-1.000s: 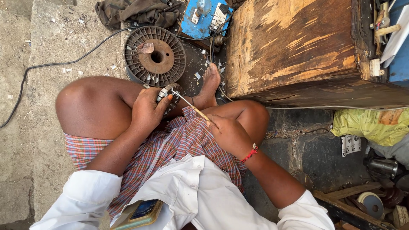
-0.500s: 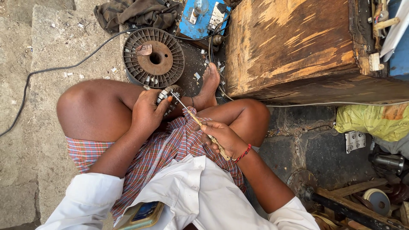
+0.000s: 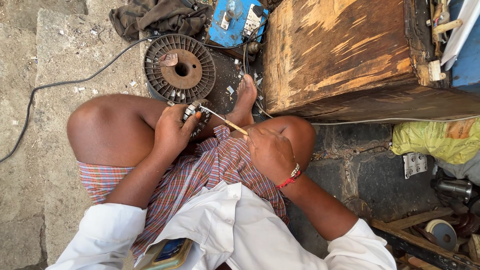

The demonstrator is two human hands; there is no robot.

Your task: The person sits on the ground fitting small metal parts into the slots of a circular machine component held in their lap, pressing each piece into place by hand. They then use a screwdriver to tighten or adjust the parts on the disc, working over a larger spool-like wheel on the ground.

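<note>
Gripping a small coil piece [image 3: 192, 112], left hand [image 3: 172, 132]; right hand [image 3: 270, 150] pinches a thin tool [image 3: 225, 120].

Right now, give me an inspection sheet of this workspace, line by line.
Surface: rough stone floor, gritty, scattered pale scraps.
Job's things: small round slotted metal part in the left hand; thin tool in the right hand, tip at the part.
Clutter: large ribbed spool, dark rag, yellow bag, tape roll.
Fingers: both hands closed on their items.
Cables: black cable across the floor; wires by the blue board.
Surroundings: worn wooden box.
</note>
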